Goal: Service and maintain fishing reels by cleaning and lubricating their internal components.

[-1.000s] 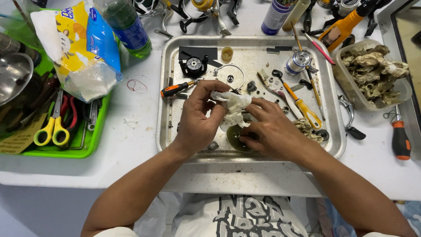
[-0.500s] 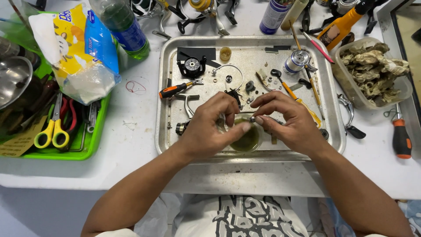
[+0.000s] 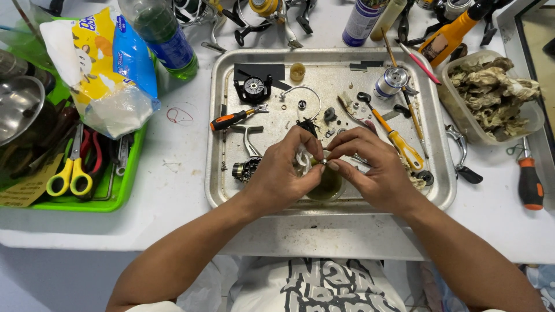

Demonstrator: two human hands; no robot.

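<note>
Over the metal tray (image 3: pixel 231 196), the left hand (image 3: pixel 283 176) grips a white cloth (image 3: pixel 302 159); the right hand (image 3: pixel 376 170) pinches a small part (image 3: pixel 325 163) above a green cup (image 3: pixel 328 185).

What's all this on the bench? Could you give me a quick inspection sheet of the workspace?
Surface: white bench, stained, with a metal tray in the middle.
Job's things: small metal part and white cloth pinched over a small cup.
Clutter: screwdrivers, reel parts, green bin with scissors, bottle, tub of rags.
Grippers: left hand holds the cloth; right hand pinches the part.
Cables: nothing seen.
Surroundings: nothing seen.
</note>
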